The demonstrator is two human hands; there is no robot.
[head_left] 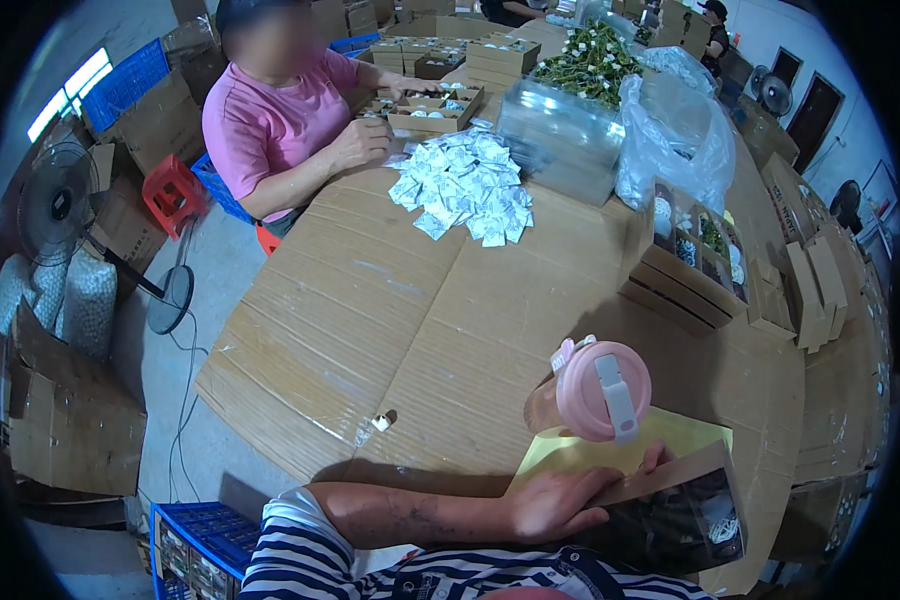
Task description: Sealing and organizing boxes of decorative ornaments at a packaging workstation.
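Observation:
At the lower right, a shallow cardboard box point(722, 478) with a dark, clear-covered inside is tilted up near my body. A pale round woven piece point(722, 530) shows in one corner of it. My left hand point(558, 502) reaches across from the left and grips the box's left end, fingers closed along its edge. Fingertips that look like those of my right hand point(656, 457) curl at the box's far edge; that palm and arm are hidden. Under the box lies a yellow sheet point(705, 432). Just beyond stands a tumbler with a pink lid point(580, 390).
A pile of small white packets point(465, 185) lies on the cardboard-covered table point(340, 320). A person in pink point(260, 130) handles a divided box point(435, 115) across from me. Clear plastic boxes point(560, 130), a plastic bag point(675, 140) and a filled box point(685, 265) stand to the right.

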